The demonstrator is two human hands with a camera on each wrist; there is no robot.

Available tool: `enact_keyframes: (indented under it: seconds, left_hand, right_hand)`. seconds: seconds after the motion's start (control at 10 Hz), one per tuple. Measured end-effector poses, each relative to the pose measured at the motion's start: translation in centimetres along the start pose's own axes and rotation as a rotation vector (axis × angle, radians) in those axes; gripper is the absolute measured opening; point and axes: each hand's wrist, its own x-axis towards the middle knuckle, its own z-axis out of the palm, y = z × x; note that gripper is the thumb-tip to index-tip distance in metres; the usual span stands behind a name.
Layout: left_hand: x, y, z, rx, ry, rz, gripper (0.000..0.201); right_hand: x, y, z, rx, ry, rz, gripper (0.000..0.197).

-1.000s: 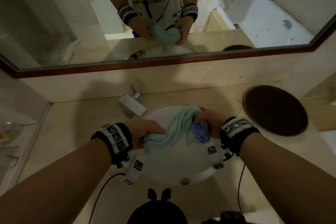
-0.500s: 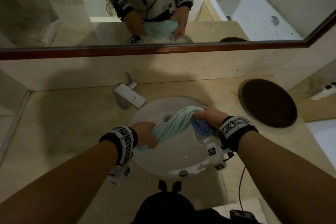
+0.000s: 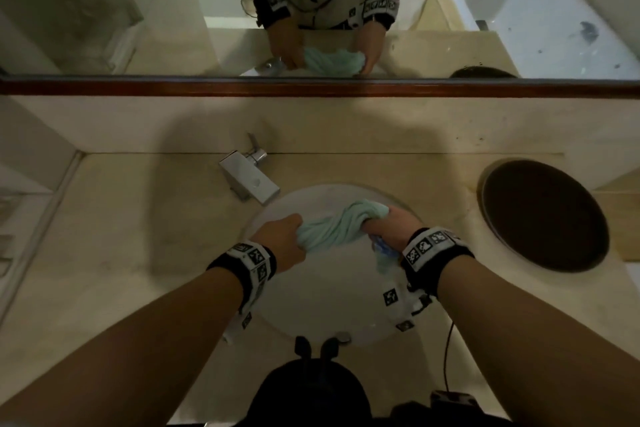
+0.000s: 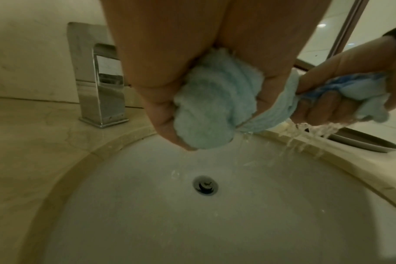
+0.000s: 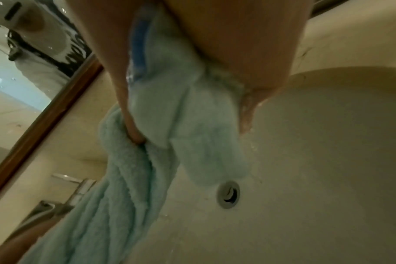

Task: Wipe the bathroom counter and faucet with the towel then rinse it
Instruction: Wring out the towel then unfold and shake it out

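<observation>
A pale green towel (image 3: 341, 225) with a blue patch is twisted into a rope above the white sink (image 3: 322, 308). My left hand (image 3: 284, 241) grips its left end and my right hand (image 3: 388, 225) grips its right end. In the left wrist view the towel (image 4: 213, 107) bulges out of my left fist, and water runs off below my right hand (image 4: 341, 100) into the sink (image 4: 192, 223). The right wrist view shows the towel (image 5: 188, 125) hanging over the drain (image 5: 228, 194). The square chrome faucet (image 3: 250, 177) stands on the beige counter (image 3: 131, 236) at the sink's back left.
A dark round tray (image 3: 543, 215) lies on the counter to the right of the sink. A mirror with a brown wooden frame (image 3: 311, 88) runs along the wall behind the counter. The drain (image 4: 205, 185) sits open in the basin's middle.
The towel has been wrung tighter between both hands, and my left hand has shifted a little lower and left. The camera view has tilted further down over the sink.
</observation>
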Motion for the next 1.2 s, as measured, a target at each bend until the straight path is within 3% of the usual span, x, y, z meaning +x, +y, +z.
enact_keyframes:
  seconds: [0.2, 0.4, 0.5, 0.6, 0.7, 0.8, 0.9, 1.0, 1.1, 1.2]
  left_hand:
    - [0.4, 0.7, 0.2, -0.129, 0.040, -0.099, 0.031]
    - [0.6, 1.8, 0.0, -0.398, 0.095, -0.203, 0.025]
    - [1.1, 2.2, -0.3, -0.347, 0.181, -0.185, 0.025]
    - [1.9, 2.1, 0.1, -0.329, 0.173, -0.188, 0.024]
    - [2.3, 1.6, 0.9, -0.320, 0.155, -0.164, 0.022]
    - [2.5, 1.2, 1.7, -0.325, 0.190, -0.170, 0.016]
    - [2.4, 1.2, 1.6, -0.431, 0.284, -0.235, 0.021]
    - [2.6, 0.7, 1.1, -0.444, 0.353, -0.279, 0.028]
    - [2.6, 0.3, 0.8, -0.450, 0.337, -0.281, 0.028]
    - [2.5, -0.2, 0.7, -0.388, 0.315, -0.242, 0.025]
  right_hand:
    - [1.2, 0.4, -0.5, 0.048, 0.007, 0.056, 0.048]
    - [3.1, 3.1, -0.3, 0.438, -0.143, 0.257, 0.065]
    - [1.4, 2.0, -0.2, 0.588, -0.299, 0.345, 0.063]
    - [1.1, 1.8, 0.0, 0.727, -0.332, 0.345, 0.045]
    - [1.6, 1.4, -0.2, 0.782, -0.261, 0.295, 0.038]
    - [2.2, 1.0, -0.8, 0.535, -0.248, 0.269, 0.028]
    - [2.5, 0.1, 0.7, 0.580, -0.289, 0.155, 0.023]
    - [2.2, -0.2, 2.3, 0.944, -0.253, 0.054, 0.042]
    - [1.5, 0.9, 1.8, 1.009, -0.252, 0.474, 0.042]
    - [1.6, 1.2, 1.6, 1.042, -0.219, 0.374, 0.042]
